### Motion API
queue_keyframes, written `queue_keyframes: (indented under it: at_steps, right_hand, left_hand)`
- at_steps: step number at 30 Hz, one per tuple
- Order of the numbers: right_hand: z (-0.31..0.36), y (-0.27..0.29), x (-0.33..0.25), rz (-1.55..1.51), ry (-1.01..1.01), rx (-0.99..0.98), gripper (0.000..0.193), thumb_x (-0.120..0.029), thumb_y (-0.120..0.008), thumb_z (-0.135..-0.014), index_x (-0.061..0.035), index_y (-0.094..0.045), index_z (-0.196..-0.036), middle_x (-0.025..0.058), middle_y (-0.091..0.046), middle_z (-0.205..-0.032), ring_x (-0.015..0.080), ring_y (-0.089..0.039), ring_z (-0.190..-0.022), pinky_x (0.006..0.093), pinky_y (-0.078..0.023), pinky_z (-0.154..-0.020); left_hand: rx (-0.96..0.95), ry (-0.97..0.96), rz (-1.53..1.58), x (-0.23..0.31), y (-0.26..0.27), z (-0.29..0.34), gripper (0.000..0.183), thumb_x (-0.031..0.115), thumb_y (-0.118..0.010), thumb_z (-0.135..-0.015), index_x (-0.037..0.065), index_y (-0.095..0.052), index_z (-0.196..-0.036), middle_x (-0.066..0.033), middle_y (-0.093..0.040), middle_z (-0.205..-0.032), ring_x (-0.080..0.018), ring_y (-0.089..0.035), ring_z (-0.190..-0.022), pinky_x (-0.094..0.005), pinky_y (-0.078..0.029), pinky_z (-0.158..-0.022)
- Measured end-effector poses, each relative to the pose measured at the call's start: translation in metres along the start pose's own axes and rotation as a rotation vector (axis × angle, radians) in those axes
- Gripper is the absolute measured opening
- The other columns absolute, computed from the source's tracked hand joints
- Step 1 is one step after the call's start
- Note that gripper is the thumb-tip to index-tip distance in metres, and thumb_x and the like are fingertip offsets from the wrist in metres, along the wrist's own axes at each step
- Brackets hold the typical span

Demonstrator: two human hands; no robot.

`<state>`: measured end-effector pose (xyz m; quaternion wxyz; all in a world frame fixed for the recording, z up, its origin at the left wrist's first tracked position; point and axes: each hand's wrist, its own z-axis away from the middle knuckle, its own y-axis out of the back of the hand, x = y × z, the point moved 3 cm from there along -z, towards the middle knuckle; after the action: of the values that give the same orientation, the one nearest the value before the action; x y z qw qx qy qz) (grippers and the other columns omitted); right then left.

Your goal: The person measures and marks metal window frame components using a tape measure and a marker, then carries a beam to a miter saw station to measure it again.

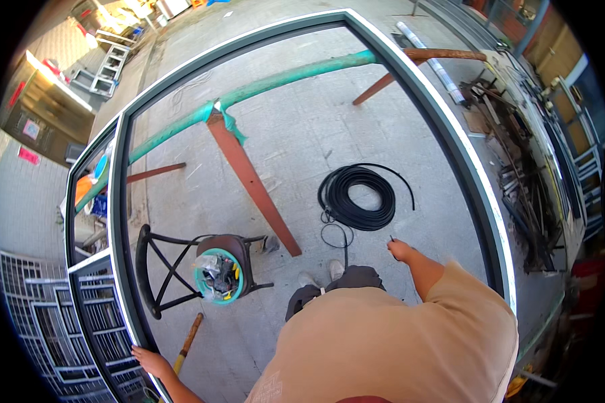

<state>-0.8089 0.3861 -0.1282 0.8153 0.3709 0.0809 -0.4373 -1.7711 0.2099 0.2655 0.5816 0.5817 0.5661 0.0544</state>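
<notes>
Step in hand, as I read it: working at the large rectangular frame of dark-grey, silver-edged profile [439, 124], maybe with strip off the neat black rubbery coil [339, 205]. Frame lies over a trestle, its beam wrapped in teal cloth [282, 82]; coil sits on the grey concrete floor, inside the frame's outline from here, just beyond the right hand.

Left hand [149, 361]: fingers laid over the left rail near the bottom; can't tell how hard they grip. Right hand [401, 250]: curled nearly to a fist, pinching a thin dark piece [392, 238]. Strip end or tool, can't tell. It's apart from the rails.

Next move would call for a steady left hand on the rail and slack free of the small loop by the shoes.

Materials: profile straight, smooth, stepped edges. Coil matte, flexible-looking. Teal wrap rumpled, torn at the joint; red-brown leg [252, 181] flat-sided, scuffed. Black chair [168, 265] with crossed back bars carries a round teal plastic tub [230, 298] of jumbled bits.
</notes>
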Motion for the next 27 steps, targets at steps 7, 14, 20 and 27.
queue_keyframes:
  at_steps: [7, 14, 20, 27]
  right_hand:
    - [0.066, -0.041, 0.016, -0.407, -0.207, -0.071, 0.036, -0.032, -0.054, -0.093, -0.0017, -0.068, -0.107, 0.0099, -0.067, -0.085, 0.0215, -0.060, -0.075, 0.0384, -0.045, -0.064]
    - [0.082, -0.050, 0.049, -0.296, -0.254, -0.183, 0.034, -0.031, -0.055, -0.095, -0.0030, -0.066, -0.110, 0.0071, -0.066, -0.086, 0.0194, -0.058, -0.072, 0.0367, -0.045, -0.063]
    - [0.057, -0.011, 0.030, -0.484, -0.312, 0.031, 0.037, -0.038, -0.053, -0.100, -0.0080, -0.068, -0.116, 0.0004, -0.059, -0.080, 0.0138, -0.054, -0.071, 0.0344, -0.043, -0.061]
    - [0.078, 0.039, -0.125, -0.312, -0.084, 0.055, 0.041, -0.031, -0.055, -0.097, -0.0022, -0.066, -0.125, 0.0089, -0.065, -0.085, 0.0180, -0.057, -0.073, 0.0373, -0.046, -0.066]
  left_hand:
    - [-0.131, 0.095, 0.218, 0.024, 0.071, -0.019, 0.060, -0.001, -0.058, -0.094, -0.005, -0.044, -0.152, -0.0275, -0.053, -0.152, -0.0370, -0.057, -0.137, -0.0392, -0.048, -0.113]
    - [0.189, -0.088, 0.489, 0.134, 0.156, -0.062, 0.075, 0.005, -0.073, -0.086, 0.000, -0.044, -0.155, -0.0254, -0.045, -0.159, -0.0419, -0.041, -0.149, -0.0485, -0.035, -0.123]
    - [0.262, -0.214, 0.536, 0.220, 0.195, -0.165, 0.070, 0.006, -0.073, -0.086, 0.000, -0.049, -0.152, -0.0263, -0.047, -0.158, -0.0421, -0.045, -0.147, -0.0495, -0.038, -0.121]
    - [0.346, -0.151, 0.409, 0.205, 0.111, -0.185, 0.066, 0.014, -0.070, -0.092, 0.013, -0.050, -0.155, -0.0167, -0.060, -0.149, -0.0391, -0.066, -0.124, -0.0498, -0.057, -0.094]
